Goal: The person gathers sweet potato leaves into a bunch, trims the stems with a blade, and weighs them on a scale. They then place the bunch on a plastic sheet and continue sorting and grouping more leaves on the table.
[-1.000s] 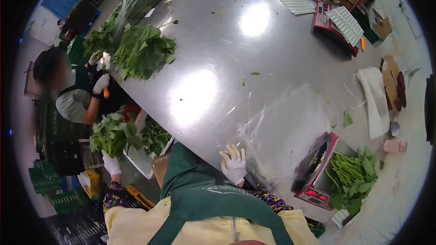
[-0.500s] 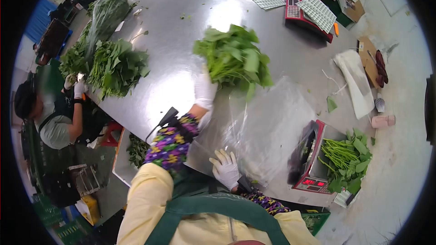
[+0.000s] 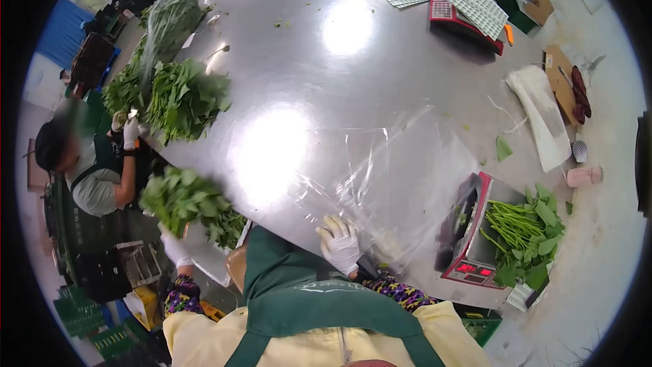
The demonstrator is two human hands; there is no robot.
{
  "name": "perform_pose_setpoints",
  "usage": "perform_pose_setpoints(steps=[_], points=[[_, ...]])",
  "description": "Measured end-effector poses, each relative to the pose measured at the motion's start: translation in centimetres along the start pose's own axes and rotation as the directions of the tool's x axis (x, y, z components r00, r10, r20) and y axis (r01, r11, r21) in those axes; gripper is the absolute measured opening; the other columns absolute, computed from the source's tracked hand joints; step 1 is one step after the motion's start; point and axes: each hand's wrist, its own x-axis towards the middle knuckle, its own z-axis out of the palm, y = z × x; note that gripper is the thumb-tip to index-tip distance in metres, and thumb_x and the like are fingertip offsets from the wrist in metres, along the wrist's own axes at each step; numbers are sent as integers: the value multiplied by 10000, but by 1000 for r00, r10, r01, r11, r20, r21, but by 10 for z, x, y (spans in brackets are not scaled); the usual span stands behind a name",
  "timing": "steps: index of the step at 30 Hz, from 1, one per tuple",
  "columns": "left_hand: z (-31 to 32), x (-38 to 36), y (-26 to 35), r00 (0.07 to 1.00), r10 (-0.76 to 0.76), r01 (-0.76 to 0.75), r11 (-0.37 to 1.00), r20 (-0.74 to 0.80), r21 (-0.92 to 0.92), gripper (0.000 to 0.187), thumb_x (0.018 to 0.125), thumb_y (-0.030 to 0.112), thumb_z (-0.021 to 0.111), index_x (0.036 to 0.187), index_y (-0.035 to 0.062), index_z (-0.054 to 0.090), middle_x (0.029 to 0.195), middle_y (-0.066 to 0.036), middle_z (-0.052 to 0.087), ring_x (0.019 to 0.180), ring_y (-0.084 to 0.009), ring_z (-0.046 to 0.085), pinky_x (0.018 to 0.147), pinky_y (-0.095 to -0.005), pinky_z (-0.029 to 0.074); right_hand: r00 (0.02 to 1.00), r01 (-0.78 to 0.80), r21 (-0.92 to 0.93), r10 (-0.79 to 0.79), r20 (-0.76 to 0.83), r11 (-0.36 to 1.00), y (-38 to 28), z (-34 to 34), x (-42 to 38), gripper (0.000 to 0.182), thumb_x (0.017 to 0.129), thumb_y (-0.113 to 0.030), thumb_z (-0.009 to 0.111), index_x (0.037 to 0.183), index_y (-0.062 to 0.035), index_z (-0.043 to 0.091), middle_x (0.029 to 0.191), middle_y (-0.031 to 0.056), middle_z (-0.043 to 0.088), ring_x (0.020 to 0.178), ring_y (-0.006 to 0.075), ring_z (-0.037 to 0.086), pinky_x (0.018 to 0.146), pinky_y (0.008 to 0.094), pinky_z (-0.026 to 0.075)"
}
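Currently gripping a bunch of broad green leaves (image 3: 180,197) by its lower end in the white-gloved left hand (image 3: 175,248), off the near left edge of the grey metal tabletop (image 3: 285,61), close to a white crate (image 3: 206,253) with more greens in or at it. Slightly blurred, so exact finger placement impossible to tell. Resting the white-gloved right hand (image 3: 339,245) open, fingers a little spread, on the clear plastic film (image 3: 421,183) at the near edge.

At right, on a red-rimmed silver scale (image 3: 470,270) with lit red digits: a green-stemmed leafy bundle (image 3: 526,238), leaves hanging past the pan. At far left, near a co-worker (image 3: 102,190): a large leafy pile (image 3: 187,98).

Risks, as judged: outer stems slipping free from a grip too low or loose; leaves tearing if caught on the crate rim; thin film creasing or sliding if dragged by the palm; overhanging bundle tipping off if knocked; scale reading skewed by film creeping against the pan.
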Motion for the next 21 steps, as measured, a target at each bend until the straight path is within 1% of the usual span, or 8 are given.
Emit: perform_pose_setpoints(steps=[5,8,10,12,14,15,17,21], points=[[-23,3,-105,892,-434,445,893,-126,74,656,747,91,603,1338,-42,351,1168,-275,546,1052,-410,545,878,-442,447,993,-118,9,119,-16,993,-2,-1,2,411,697,-143,625,1105,-120,586,1229,100,491,1171,293,441,969,483,342],[-10,8,-84,933,-295,272,953,-207,-132,650,733,76,590,1323,-69,358,1194,-279,536,1085,-399,537,927,-403,427,969,-221,-4,219,-112,975,2,-19,13,438,693,-120,621,1128,-120,572,1249,107,468,1150,326,434,957,492,340],[-6,18,-25,967,-233,139,825,-106,-547,598,737,26,572,1291,-97,380,1166,-240,564,1076,-314,558,953,-333,400,973,-160,18,161,-163,987,5,-44,20,395,695,-99,625,1088,-104,592,1140,128,545,994,321,539,868,448,429],[-29,21,81,997,-42,-19,664,-63,-747,512,745,-34,542,1240,-86,422,1143,-174,578,1025,-240,562,923,-301,406,993,-110,251,96,68,962,8,-68,21,352,703,-91,633,1053,-80,613,966,122,619,768,306,603,718,366,499],[-11,40,147,992,112,6,423,58,-906,435,728,-85,507,1162,-58,487,1107,-111,573,973,-198,545,860,-283,432,992,62,166,-42,-119,984,32,-86,44,314,734,-100,634,1045,-66,628,848,106,650,616,295,607,598,312,512],[2,47,183,990,139,-62,355,-13,-933,384,723,-65,494,1104,-25,522,930,-43,563,784,-120,536,690,-224,446,963,-30,203,83,-256,979,46,-92,55,321,755,-113,626,1073,-70,623,918,110,648,714,294,620,657,318,512],[-16,44,276,959,283,-103,336,-4,-936,406,719,-91,494,1119,-27,512,930,-40,559,775,-116,524,677,-216,438,892,-119,241,211,-400,963,73,-102,80,329,775,-126,617,1100,-74,619,987,114,646,813,292,634,716,323,513],[7,30,414,901,434,-133,235,-19,-963,399,745,-5,578,1140,-11,524,989,-113,639,831,-208,607,766,-320,482,931,-364,-154,357,-73,918,109,-93,90,449,814,-277,596,1239,-139,547,1285,132,498,1205,287,448,984,459,362]])
